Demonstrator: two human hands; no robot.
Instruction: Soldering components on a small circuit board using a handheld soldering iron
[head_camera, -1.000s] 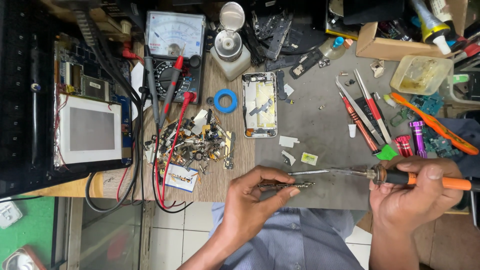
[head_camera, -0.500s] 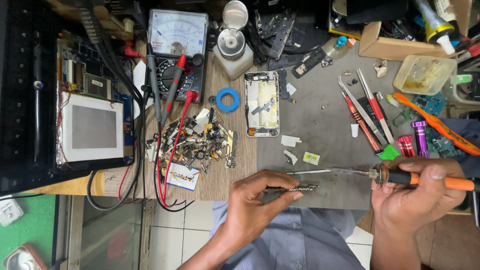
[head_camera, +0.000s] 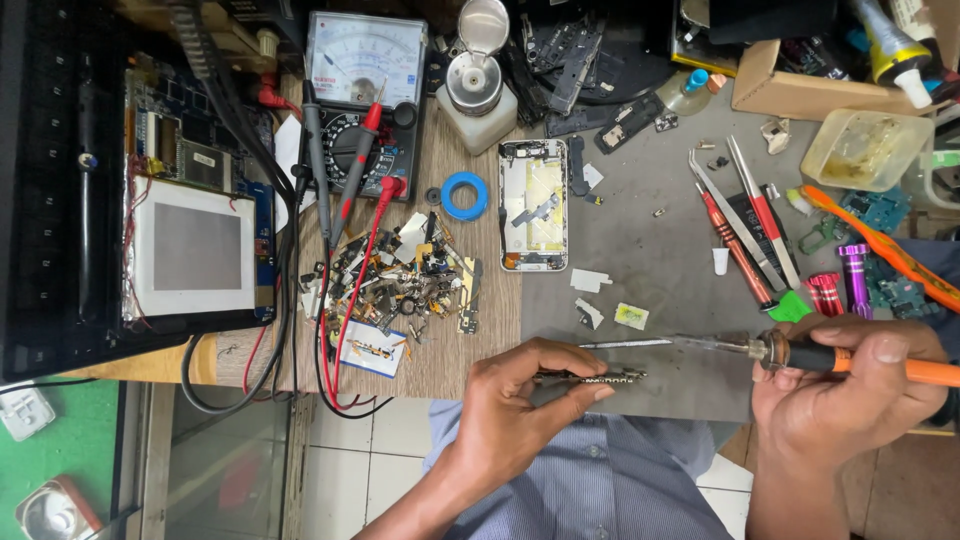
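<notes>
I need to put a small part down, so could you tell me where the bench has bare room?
The grey mat is barest between the opened phone and the row of tweezers and screwdrivers; only small scraps lie there. The heap of small parts by the meter is crowded, as is the back edge.

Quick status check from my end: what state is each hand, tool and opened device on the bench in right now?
Left hand: pinching a thin metal strip at the bench edge.
Right hand: gripping an orange-handled soldering iron, tip lying level, pointing toward the strip.
Phone: back off, insides exposed, lying flat.
Meter: two probes resting across it.
Bottle: lid flipped open.
Tablet: opened, board showing.
</notes>
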